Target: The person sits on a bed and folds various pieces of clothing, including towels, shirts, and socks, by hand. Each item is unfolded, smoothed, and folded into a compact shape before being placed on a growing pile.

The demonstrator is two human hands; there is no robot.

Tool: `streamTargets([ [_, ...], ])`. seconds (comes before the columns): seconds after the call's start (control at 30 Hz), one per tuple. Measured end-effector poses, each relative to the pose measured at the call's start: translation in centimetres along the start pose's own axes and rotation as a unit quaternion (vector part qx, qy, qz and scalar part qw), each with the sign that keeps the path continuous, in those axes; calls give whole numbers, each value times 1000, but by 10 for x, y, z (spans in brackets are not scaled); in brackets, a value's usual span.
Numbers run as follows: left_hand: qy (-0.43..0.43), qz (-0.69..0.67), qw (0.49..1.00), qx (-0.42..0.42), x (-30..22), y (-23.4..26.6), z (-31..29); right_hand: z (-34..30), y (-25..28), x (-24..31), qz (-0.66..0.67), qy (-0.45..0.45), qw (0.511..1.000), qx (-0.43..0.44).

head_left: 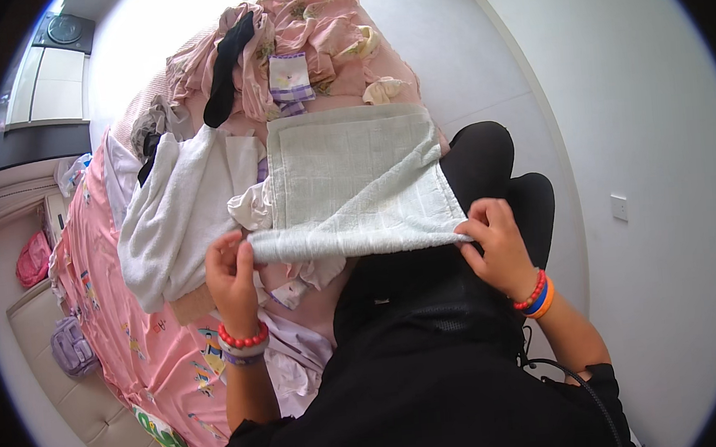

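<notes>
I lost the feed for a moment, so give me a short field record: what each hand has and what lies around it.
left hand: pinches the near left corner of the towel
right hand: pinches the near right corner of the same towel
towel: pale green, spread flat over the bed, near edge lifted
white cloth: rumpled, left of the towel
black garment: on the pink clothes pile at the far end
bed: pink patterned sheet

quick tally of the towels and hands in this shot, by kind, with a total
pale green towel, held at its two near corners: 1
white towel, lying crumpled on the pink bed sheet: 1
hands gripping the green towel: 2, left hand and right hand
total: 4
</notes>
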State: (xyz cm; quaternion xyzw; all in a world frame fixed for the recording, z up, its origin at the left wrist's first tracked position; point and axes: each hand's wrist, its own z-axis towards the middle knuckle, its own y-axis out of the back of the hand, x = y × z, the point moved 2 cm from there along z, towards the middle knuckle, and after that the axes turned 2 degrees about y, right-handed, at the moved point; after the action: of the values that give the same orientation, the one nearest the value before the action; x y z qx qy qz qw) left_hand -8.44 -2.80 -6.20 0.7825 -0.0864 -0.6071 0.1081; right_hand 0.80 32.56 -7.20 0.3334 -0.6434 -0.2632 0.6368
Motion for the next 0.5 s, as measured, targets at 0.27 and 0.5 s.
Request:
streamTargets([
  [0.27,-53,-9,998,-24,8,-43,126,82,2,-47,146,-23,986,-80],
  [0.5,33,427,904,-18,53,-72,154,149,-78,-123,14,-178,979,-101],
])
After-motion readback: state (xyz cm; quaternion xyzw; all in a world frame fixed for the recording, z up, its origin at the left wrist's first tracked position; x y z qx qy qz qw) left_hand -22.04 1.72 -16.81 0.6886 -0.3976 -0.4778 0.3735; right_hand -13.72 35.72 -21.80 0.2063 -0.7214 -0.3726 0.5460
